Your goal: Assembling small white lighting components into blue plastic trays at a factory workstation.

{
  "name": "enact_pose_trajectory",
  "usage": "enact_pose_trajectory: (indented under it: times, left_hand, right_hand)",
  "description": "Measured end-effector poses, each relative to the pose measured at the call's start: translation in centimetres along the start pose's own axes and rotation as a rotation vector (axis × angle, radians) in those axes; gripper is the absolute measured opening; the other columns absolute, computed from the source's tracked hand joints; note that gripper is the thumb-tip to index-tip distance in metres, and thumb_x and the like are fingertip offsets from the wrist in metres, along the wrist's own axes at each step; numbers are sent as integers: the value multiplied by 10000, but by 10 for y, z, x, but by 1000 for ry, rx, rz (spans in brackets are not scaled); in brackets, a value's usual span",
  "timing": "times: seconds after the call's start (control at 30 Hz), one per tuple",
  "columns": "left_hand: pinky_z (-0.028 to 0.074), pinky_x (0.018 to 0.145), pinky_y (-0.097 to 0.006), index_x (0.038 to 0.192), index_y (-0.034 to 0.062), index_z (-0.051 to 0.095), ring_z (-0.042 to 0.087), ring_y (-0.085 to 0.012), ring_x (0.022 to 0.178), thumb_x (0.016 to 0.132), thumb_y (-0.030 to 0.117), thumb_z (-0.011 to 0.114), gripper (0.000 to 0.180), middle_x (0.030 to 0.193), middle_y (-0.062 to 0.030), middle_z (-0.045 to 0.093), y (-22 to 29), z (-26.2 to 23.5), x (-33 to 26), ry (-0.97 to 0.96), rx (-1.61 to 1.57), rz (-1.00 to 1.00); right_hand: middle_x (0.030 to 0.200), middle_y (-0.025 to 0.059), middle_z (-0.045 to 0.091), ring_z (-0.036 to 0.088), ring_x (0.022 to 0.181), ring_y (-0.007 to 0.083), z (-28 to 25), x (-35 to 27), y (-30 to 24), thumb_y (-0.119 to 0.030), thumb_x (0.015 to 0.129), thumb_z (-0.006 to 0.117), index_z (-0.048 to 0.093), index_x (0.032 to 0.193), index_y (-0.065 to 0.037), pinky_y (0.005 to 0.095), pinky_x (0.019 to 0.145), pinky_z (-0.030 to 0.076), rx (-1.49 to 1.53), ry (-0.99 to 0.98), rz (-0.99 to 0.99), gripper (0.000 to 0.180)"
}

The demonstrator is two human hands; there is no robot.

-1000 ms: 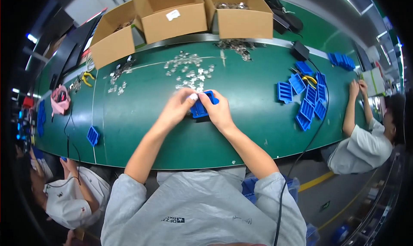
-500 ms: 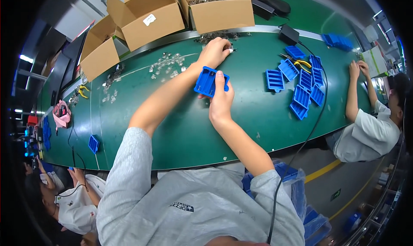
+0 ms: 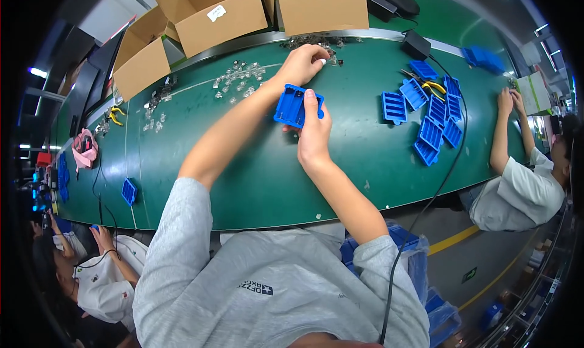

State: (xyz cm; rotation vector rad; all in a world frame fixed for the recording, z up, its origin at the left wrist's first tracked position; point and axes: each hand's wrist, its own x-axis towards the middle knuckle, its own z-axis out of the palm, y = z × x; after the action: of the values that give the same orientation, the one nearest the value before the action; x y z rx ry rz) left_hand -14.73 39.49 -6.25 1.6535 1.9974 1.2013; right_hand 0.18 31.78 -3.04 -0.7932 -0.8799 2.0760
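Note:
In my right hand (image 3: 315, 132) is a blue slotted plastic case (image 3: 291, 106), its open side turned up and my thumb lying over its right part. Small dark metal bits show inside its slots. My left hand (image 3: 303, 65) is beyond the case, at the near edge of a pile of small metal parts (image 3: 310, 42). Its fingers are curled with thumb and index finger close together; whatever they pinch is too small to make out. Left of that hand, small clear and silvery pieces (image 3: 238, 74) are scattered on the green table (image 3: 261, 184).
Cardboard boxes (image 3: 222, 28) line the far edge. Several blue slotted cases (image 3: 394, 107) lie to the right with yellow-handled pliers (image 3: 433, 87), near a black adapter (image 3: 416, 45) and its cable. Another case (image 3: 129, 191) lies left. Co-workers sit at right (image 3: 517, 193) and lower left (image 3: 109, 275).
The view has shifted slightly, so the table things sit a little higher. The blue case has turned a little in my right hand. My left hand stays by the metal parts.

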Motion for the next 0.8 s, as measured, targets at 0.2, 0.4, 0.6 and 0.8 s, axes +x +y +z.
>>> enact_pose_trajectory:
  times: [0.2, 0.4, 0.6, 0.8]
  left_hand:
    - [489, 837, -257, 1133, 3, 597, 603, -105, 920, 871, 60, 617, 268, 991, -43, 642, 31, -69, -70, 74, -403, -178]
    - [499, 827, -283, 1139, 17, 584, 599, -132, 919, 823, -41, 569, 321, 1006, -53, 609, 31, -87, -158, 182, -303, -162]
    - [523, 817, -323, 1161, 24, 578, 622, -237, 926, 804, -56, 575, 366, 1026, -117, 610, 36, -88, -188, 247, -163, -95]
    - [528, 810, -297, 1156, 9, 579, 628, -192, 916, 830, -23, 611, 330, 1045, -114, 625, 35, -87, -195, 276, -330, -128]
  right_hand:
    - [911, 48, 605, 606, 790, 148, -12, 15, 0, -449, 964, 520, 521, 1071, -88, 346, 669, 507, 74, 54, -60, 376]
    - [1082, 150, 632, 636, 982, 236, -8, 9, 9, -424, 993, 461, 508, 1169, -24, 367, 868, 501, -15, -167, 118, 440]
    - [1012, 36, 597, 597, 915, 112, 4, -5, 20, -383, 980, 538, 516, 1110, -79, 319, 842, 498, -83, -247, 226, 331]
    - [1051, 51, 600, 598, 958, 146, 1, -6, 26, -418, 969, 540, 503, 1138, -71, 340, 866, 492, -145, -236, 189, 388]
